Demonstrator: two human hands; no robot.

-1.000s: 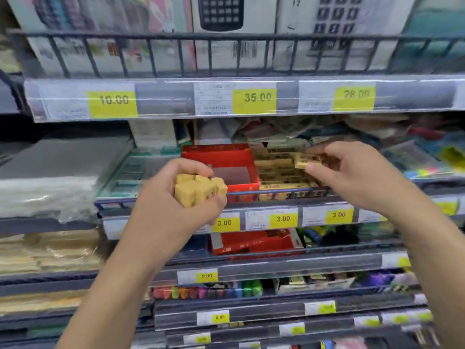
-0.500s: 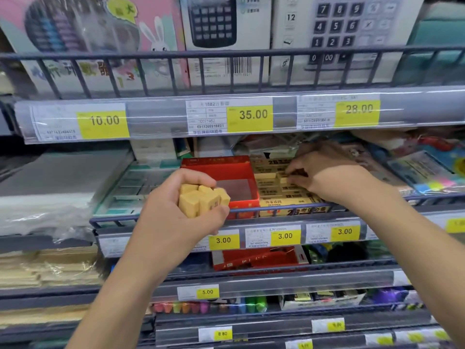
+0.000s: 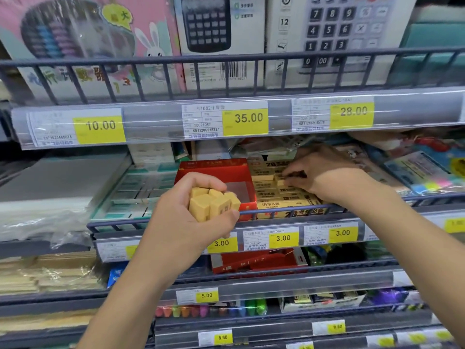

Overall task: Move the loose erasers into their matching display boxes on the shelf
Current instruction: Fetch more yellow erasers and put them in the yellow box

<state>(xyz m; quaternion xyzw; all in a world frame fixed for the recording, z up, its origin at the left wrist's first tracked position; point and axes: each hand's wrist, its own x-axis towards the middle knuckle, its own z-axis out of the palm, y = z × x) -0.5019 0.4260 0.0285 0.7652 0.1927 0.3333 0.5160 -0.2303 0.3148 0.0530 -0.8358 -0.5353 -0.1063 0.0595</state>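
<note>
My left hand (image 3: pixel 191 222) grips a bunch of several tan erasers (image 3: pixel 211 205) in front of the shelf rail. Behind it stands a red display box (image 3: pixel 219 170), mostly empty inside. Just right of that sits a tan display box (image 3: pixel 284 202) filled with rows of matching tan erasers. My right hand (image 3: pixel 324 175) reaches into the tan box from the right, fingertips curled down onto an eraser (image 3: pixel 281 177) in the back rows; whether it pinches it is hard to tell.
A wire rail (image 3: pixel 276 212) runs along the shelf front with 3.00 price tags (image 3: pixel 283 238) below. A teal display box (image 3: pixel 141 190) sits left of the red one. Calculator boxes (image 3: pixel 221 39) stand on the shelf above; packets and markers fill the lower shelves.
My right hand carried a tan eraser down and back into the tan box and now has its fingertips on the rows. My left hand has kept its bunch of erasers.
</note>
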